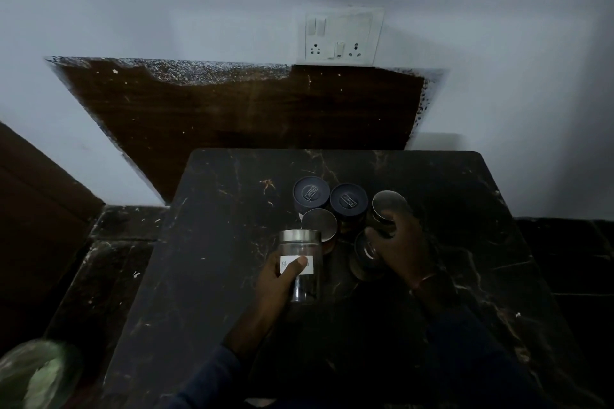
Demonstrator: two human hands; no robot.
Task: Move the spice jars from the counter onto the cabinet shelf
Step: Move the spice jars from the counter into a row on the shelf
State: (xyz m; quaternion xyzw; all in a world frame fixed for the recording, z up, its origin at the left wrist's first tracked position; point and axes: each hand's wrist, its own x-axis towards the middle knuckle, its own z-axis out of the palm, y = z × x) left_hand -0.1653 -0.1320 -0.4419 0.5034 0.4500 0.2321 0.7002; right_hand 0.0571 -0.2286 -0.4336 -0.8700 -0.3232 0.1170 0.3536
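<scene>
- Progress: early, by the look of it. All six jars I can count are at counter level; no cabinet shelf in frame, so nothing can be confirmed as shelved.
- Left hand [282, 276]: closed around the clear glass jar [304, 271] with the steel lid and white handwritten label; thumb lies across the label. Jar is tilted, probably just lifted off the dark marble counter [216, 242], though contact at its base is hard to judge in this light.
- Right hand [403, 251]: fingers curled over the right side of the cluster, touching the steel-lidded jar at back right [388, 209] and the jar in front of it [365, 254]. Grip on either is unclear; can't tell if it actually holds one.
- Untouched: two jars with dark lids [311, 194] at the back, side by side, and one steel-lidded jar in the middle [319, 224], just behind the held jar.
- Remaining: essentially everything. First jar is in hand, five more on the counter, all need carrying to the shelf.
- Label text too blurred to read; contents too dark to tell.
</scene>
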